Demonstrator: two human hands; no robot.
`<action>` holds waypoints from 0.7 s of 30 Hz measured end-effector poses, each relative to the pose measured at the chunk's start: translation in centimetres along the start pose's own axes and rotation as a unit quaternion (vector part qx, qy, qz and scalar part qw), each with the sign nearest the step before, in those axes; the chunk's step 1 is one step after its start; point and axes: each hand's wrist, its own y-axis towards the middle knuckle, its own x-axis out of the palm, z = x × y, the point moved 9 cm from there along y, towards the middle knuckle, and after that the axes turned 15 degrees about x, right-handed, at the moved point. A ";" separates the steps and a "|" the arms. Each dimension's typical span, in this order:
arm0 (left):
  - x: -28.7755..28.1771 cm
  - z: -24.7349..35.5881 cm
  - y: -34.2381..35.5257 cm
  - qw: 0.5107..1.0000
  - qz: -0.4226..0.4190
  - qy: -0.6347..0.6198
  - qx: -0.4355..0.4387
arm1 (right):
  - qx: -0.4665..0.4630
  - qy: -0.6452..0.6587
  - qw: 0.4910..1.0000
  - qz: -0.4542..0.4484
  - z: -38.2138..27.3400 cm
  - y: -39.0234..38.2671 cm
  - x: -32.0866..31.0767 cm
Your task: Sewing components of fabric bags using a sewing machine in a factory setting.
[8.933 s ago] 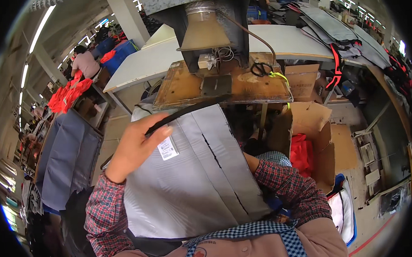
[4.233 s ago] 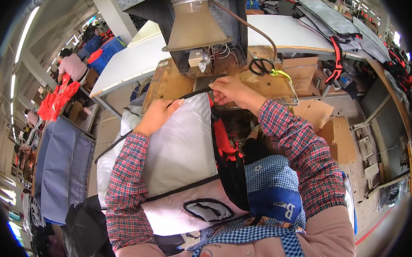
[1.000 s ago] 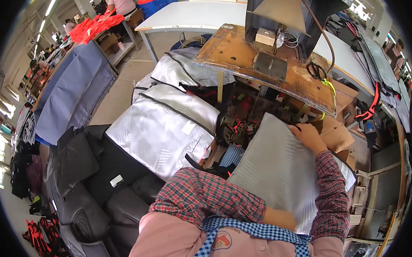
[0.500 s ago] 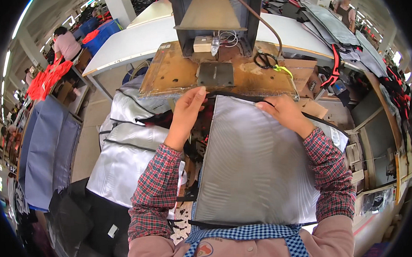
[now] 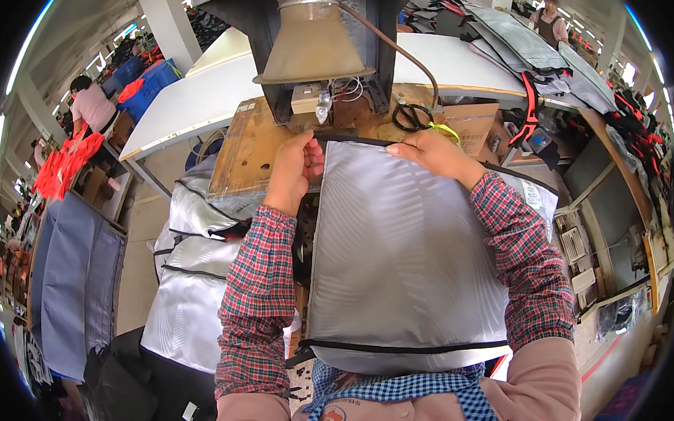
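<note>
A silver-grey fabric panel (image 5: 403, 253) with black bound edges hangs in front of me, spread from the machine down to my lap. At its upper left corner, my left hand (image 5: 296, 171) has its fingers curled, closed on the black edging. My right hand (image 5: 436, 157) grips the same top edge farther right, thumb on the silver face. Between the hands the edge is held fairly straight over the worn wooden board (image 5: 248, 147), just below the machine's small clear nozzle (image 5: 323, 106). The panel's lower black-trimmed edge rests near my checked apron (image 5: 405, 386).
Above the board hangs a funnel-shaped hood (image 5: 311, 50). Black-handled scissors (image 5: 412, 118) with a yellow-green tie lie at the board's right. More silver panels (image 5: 187, 307) drape at my left, beside black fabric (image 5: 126, 385). White tables (image 5: 175, 112) stand behind; two people are farther off.
Both hands have carried the panel's top edge forward over the board, so it covers the dark plate. My left fingers have curled in more. The whole view has shifted a little.
</note>
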 end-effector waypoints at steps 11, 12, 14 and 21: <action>-1.8 -2.6 4.0 0.997 0.061 -0.028 -0.042 | 0.053 -0.043 0.997 -0.036 1.5 3.4 0.7; -1.8 -2.5 4.3 0.997 0.063 -0.026 -0.036 | 0.054 -0.046 0.997 -0.036 1.5 3.6 0.7; -1.7 -2.3 4.7 0.997 0.058 -0.038 -0.030 | 0.072 -0.028 0.995 -0.065 1.7 4.0 1.1; -1.4 -1.1 5.4 0.999 0.037 -0.015 0.004 | 0.094 -0.041 0.993 -0.065 2.0 4.4 1.1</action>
